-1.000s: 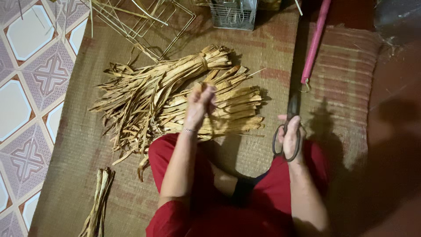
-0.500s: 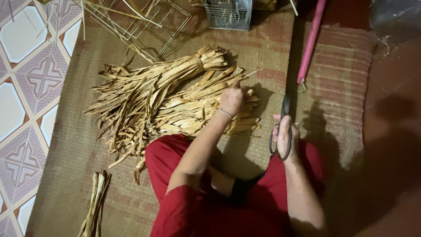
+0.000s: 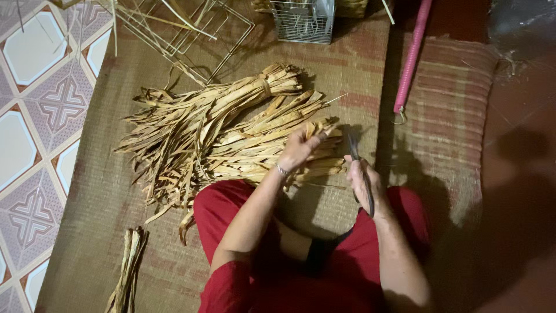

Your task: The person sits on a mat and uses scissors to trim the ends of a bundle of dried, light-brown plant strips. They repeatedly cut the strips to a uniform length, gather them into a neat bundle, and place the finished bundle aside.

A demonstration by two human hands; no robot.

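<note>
The left hand [image 3: 301, 148] pinches the ends of some long, dry, tan leaf strips [image 3: 255, 145], and the right hand [image 3: 362, 177] is closed around dark metal scissors [image 3: 360, 174] just beside them. Hold the ends tight and cut slowly, fingers clear. The flat, curly strips lie on the brown woven mat [image 3: 110, 197], just beyond the red-clothed knees.

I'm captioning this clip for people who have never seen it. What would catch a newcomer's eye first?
First, the big pile of dried straw-coloured strips fanned across the woven mat, one bundle tied near its top. Next, the left hand gripping strip ends at the pile's right edge while the right hand holds dark scissors beside them. A pink rod lies at upper right.
</note>
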